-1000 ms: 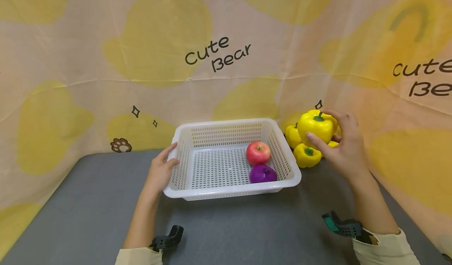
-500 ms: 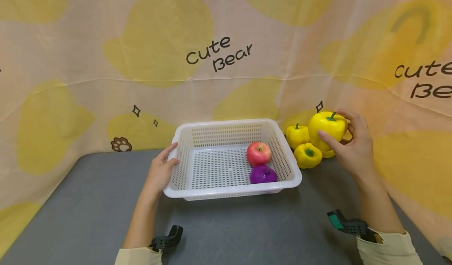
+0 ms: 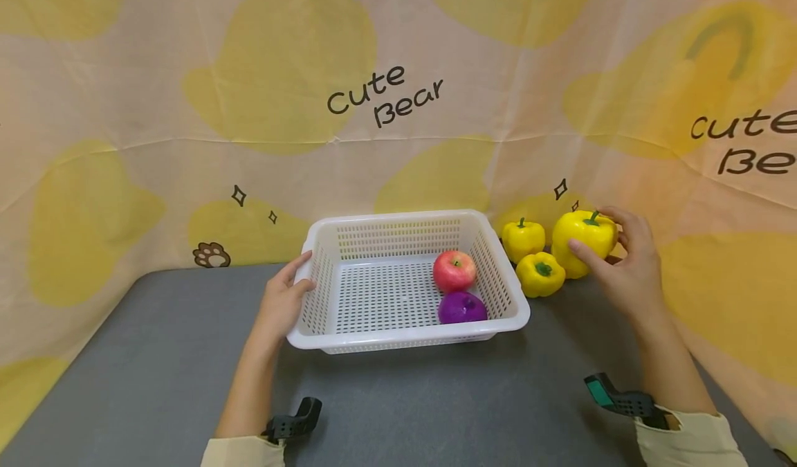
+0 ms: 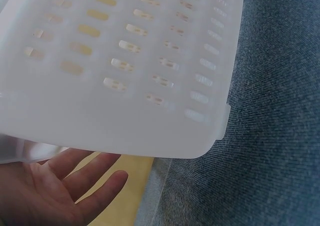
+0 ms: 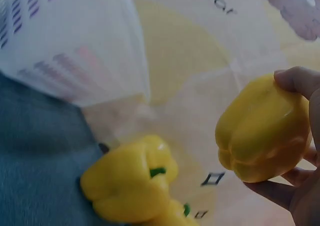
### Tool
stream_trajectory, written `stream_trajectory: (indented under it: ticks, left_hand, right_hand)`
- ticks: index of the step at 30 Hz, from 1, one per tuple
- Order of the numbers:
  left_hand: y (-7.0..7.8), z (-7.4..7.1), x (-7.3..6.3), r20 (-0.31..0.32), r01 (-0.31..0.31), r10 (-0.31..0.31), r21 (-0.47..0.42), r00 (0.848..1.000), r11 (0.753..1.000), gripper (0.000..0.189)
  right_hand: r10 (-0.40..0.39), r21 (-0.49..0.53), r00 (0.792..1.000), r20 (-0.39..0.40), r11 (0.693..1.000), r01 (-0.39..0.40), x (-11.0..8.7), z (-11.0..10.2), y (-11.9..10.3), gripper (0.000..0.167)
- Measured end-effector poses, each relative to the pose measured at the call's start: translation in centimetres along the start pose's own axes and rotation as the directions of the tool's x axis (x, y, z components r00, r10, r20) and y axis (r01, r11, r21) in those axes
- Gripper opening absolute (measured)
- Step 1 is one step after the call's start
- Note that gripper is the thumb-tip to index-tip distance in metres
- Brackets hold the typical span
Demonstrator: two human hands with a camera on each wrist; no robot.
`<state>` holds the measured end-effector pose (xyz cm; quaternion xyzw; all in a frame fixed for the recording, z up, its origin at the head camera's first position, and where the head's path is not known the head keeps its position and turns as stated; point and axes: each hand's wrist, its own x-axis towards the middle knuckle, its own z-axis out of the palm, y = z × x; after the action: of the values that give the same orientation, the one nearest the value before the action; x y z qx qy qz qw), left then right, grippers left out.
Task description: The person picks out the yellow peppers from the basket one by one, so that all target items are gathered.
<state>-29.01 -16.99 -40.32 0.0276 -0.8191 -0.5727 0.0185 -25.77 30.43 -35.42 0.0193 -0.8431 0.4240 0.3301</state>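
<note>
My left hand (image 3: 283, 304) grips the left rim of a white perforated plastic basket (image 3: 405, 335), thumb over the rim; in the left wrist view several fingers (image 4: 102, 198) stretch out beneath the rim. Inside the basket, at its right end, lie a red apple (image 3: 454, 271) and a shiny round purple thing (image 3: 462, 308), partly hidden by the front rim. My right hand (image 3: 631, 273) holds a yellow bell pepper (image 3: 582, 235) between thumb and fingers, stem up, right of the basket. The right wrist view shows this pepper (image 5: 265, 131) against the cloth.
Two more yellow peppers, one at the back (image 3: 523, 239) and one in front (image 3: 540, 275), stand between the basket and my right hand. A printed cloth (image 3: 274, 176) hangs behind the grey table (image 3: 398, 405). Each wrist wears a black mount (image 3: 295, 418).
My right hand has moved right and then down with the bell pepper, away from the two other peppers. The left hand and the basket have stayed put.
</note>
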Motion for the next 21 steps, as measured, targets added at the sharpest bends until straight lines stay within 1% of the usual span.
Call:
stream_trajectory:
  ticks: [4, 7, 13, 21]
  left_hand:
    - [0.0, 0.0, 0.1, 0.0, 0.006, -0.006, 0.002, 1.0, 1.0, 0.06]
    - [-0.1, 0.0, 0.1, -0.001, 0.008, -0.008, 0.006, 1.0, 1.0, 0.06]
    - [0.0, -0.1, 0.1, -0.002, 0.004, -0.004, 0.022, 1.0, 1.0, 0.059]
    - [0.1, 0.0, 0.0, 0.001, 0.005, -0.005, 0.022, 1.0, 1.0, 0.06]
  right_hand:
    - [0.036, -0.047, 0.999, 0.02, 0.998, -0.035, 0.0, -0.2, 1.2, 0.061]
    - [0.051, -0.063, 0.998, 0.019, 0.997, -0.05, 0.1, -0.2, 2.0, 0.061]
    - [0.061, -0.07, 0.998, 0.0, 0.996, -0.061, 0.2, -0.4, 3.1, 0.062]
    - [0.073, -0.108, 0.997, -0.011, 0.991, -0.074, 0.2, -0.5, 4.7, 0.061]
